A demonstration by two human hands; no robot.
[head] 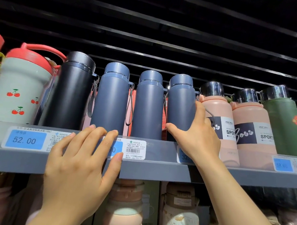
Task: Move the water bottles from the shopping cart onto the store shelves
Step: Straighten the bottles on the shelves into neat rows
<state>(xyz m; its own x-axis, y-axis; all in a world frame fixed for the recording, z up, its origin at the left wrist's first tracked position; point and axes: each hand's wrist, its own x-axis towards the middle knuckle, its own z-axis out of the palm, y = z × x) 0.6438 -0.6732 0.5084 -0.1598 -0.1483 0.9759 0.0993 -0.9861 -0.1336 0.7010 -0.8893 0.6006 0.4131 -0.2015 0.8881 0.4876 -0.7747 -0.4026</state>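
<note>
Up at nine o'clock we see a grey cherry-print bottle [20,93] with a red lid, standing on the grey shelf [157,171]. Just to its right stands a black bottle [71,93], then three blue bottles in a row: the first blue bottle [111,101], the second blue bottle [149,105] and the third blue bottle [180,104], all upright with cord loops hanging at their right sides. At six o'clock our left hand [80,165] lies spread against the shelf's front lip, fingers straight and holding nothing, partly covering a price tag [134,149]; another tag reading 52.00 [25,139] sits at eight o'clock. Our right hand [197,133] wraps the lower part of the third blue bottle, thumb across its front, fingers curled round its right side. Toward three o'clock stand two pink bottles [217,120] labelled Sport and a green bottle [284,125], each with a shiny cap. Below the shelf, more pale bottles [125,207] show dimly.
</note>
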